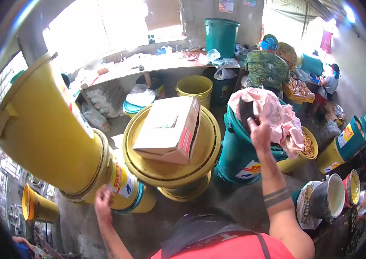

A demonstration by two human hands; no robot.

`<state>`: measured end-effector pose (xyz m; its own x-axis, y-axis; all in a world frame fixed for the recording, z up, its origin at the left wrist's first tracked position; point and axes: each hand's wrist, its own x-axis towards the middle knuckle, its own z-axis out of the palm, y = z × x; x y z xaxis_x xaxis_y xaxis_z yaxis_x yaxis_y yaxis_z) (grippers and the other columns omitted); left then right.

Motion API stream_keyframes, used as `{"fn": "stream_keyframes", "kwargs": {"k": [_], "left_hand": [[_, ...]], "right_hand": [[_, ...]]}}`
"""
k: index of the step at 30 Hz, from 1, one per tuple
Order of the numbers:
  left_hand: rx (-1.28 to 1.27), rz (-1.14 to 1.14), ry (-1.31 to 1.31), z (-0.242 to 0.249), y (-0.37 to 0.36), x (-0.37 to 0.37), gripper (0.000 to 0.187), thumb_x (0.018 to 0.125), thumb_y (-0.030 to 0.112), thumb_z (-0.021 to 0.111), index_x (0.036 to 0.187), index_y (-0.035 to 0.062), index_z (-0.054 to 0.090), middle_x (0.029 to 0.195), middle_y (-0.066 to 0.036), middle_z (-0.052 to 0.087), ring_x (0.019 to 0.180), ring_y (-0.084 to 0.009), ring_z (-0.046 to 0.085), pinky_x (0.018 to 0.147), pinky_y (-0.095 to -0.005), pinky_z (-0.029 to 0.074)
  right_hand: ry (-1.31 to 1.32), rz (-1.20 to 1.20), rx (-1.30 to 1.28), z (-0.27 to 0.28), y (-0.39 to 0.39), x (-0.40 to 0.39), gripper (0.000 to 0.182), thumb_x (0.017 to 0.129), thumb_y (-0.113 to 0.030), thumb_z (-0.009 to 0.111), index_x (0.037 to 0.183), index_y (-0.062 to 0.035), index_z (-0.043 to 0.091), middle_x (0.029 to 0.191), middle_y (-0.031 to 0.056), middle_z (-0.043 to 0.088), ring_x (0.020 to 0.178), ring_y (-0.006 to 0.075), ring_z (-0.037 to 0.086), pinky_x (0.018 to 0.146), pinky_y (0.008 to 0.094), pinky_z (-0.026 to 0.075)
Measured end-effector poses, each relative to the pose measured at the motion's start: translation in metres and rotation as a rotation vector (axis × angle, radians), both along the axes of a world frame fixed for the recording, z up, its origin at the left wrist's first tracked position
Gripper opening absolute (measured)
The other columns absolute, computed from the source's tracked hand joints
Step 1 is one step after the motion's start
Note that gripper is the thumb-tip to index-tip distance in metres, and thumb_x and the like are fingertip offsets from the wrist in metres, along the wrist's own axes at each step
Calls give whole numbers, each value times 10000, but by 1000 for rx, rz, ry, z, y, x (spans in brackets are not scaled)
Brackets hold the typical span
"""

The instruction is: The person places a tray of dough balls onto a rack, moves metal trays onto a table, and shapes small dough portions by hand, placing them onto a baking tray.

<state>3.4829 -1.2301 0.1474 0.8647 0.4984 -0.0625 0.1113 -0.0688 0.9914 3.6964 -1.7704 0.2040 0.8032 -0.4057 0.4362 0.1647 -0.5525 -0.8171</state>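
Note:
My right hand (260,134) is closed on a dark, flat object (246,111), whose exact kind I cannot make out. It holds this over a teal bin (239,156) topped with crumpled pink cloth (284,125). My left hand (104,200) hangs low with its fingers curled, and nothing shows in it. Beside that hand stands a yellow bin (124,183) with a printed label, under a large tilted yellow bin (45,134). Between my hands, a white cardboard box (165,127) rests on a round yellow lid (146,170).
A long table (148,64) with scattered items and a big teal bin (221,36) runs along the back. A person in a camouflage top (267,67) is beyond the pink cloth; another person (330,84) is farther right. Buckets (321,200) stand at the lower right.

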Motion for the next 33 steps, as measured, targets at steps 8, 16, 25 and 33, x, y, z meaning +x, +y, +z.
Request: {"fn": "stream_keyframes", "kwargs": {"k": [8, 16, 25, 33], "left_hand": [[186, -496, -384, 166, -126, 146, 401, 894, 56, 574, 1283, 10, 489, 1079, -91, 608, 969, -145, 573, 865, -274, 443], [500, -982, -252, 189, -343, 213, 566, 846, 147, 676, 1360, 82, 448, 1128, -108, 601, 1029, -181, 585, 919, -314, 464], [-28, -969, 421, 128, -548, 302, 1036, 784, 719, 564, 1518, 149, 107, 1465, -222, 359, 1200, -404, 513, 912, -648, 427], [-845, -573, -272, 78, -678, 331, 343, 898, 227, 483, 1181, 46, 552, 995, -91, 619, 885, -170, 599, 733, -330, 498]], "right_hand": [[291, 482, 12, -31, 40, 35, 534, 798, -184, 739, 1246, 23, 537, 1038, 185, 652, 942, 226, 633, 823, 349, 495], [589, 345, -703, 8, -131, 132, 747, 769, -220, 712, 1443, -187, 391, 1242, 270, 522, 1075, 334, 564, 914, 452, 466], [138, 756, 484, 45, -204, 139, 211, 880, -72, 523, 1076, -24, 583, 936, 87, 623, 792, 165, 604, 695, 289, 508], [-130, 606, 755, -11, -225, 140, 430, 1007, -219, 361, 1352, 22, 448, 1279, 155, 518, 1223, 258, 468, 1046, 333, 351]]}}
